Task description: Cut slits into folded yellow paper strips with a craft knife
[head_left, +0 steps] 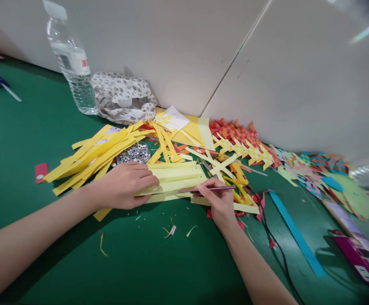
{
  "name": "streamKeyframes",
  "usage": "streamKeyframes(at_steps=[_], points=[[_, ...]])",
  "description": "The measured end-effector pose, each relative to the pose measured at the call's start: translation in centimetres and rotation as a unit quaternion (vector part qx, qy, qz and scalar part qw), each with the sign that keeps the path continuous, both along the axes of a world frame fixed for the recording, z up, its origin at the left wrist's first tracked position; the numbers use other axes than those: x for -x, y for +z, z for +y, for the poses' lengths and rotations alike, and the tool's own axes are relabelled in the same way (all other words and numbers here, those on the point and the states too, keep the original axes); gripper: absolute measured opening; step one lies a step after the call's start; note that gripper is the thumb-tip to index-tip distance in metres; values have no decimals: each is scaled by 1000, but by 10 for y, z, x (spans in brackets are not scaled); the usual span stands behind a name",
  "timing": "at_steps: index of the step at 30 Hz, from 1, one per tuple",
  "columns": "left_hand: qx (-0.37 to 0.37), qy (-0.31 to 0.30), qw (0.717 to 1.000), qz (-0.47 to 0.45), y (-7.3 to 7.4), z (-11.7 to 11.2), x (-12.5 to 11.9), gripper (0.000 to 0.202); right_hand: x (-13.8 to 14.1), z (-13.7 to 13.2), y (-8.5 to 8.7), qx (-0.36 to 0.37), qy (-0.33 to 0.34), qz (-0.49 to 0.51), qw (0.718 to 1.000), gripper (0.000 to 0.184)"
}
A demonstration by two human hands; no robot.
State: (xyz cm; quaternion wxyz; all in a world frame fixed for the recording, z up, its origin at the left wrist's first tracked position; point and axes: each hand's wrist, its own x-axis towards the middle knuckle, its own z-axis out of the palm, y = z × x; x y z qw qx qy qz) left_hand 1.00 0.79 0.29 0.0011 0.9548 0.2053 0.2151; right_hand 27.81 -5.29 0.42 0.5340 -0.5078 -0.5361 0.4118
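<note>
My left hand [129, 185] presses on the left end of a pale yellow paper sheet [174, 171], its fingers curled over the paper and its thumb close to the near edge. Parallel slits or folds run along the sheet. Between the fingertips of my right hand [218, 199] is a slim purple pen-like tool [213, 189], its pointed end towards the left, close over the paper. A loose pale yellow strip [244, 208] lies beside my right hand. Behind my left wrist a bundle of deeper yellow strips [92, 154] fans out over a bag of googly eyes [135, 153].
A water bottle [73, 63] and a patterned cloth pouch [124, 97] stand by the grey partition [178, 51]. Woven paper fish [244, 148] lie along it. A yellow glue gun [240, 173], black cable [275, 241], blue strip [295, 233] and purple box [358, 260] are at right.
</note>
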Motion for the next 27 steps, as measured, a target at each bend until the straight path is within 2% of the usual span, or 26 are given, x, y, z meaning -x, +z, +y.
streamKeyframes(at_steps=[6,9,17,23,27], points=[[48,-1,998,51,17,4,11,23,8,-1,2,31,24,-3,999,16],[41,3,998,43,21,1,9,30,11,-1,2,47,25,16,998,17],[-59,47,997,30,4,-7,-7,22,13,-1,1,55,36,-37,997,20],[-79,35,996,38,-1,-5,-7,21,12,-2,0,52,44,-38,997,17],[-83,28,996,36,-1,-3,-7,22,10,-2,-1,39,20,-23,999,17]])
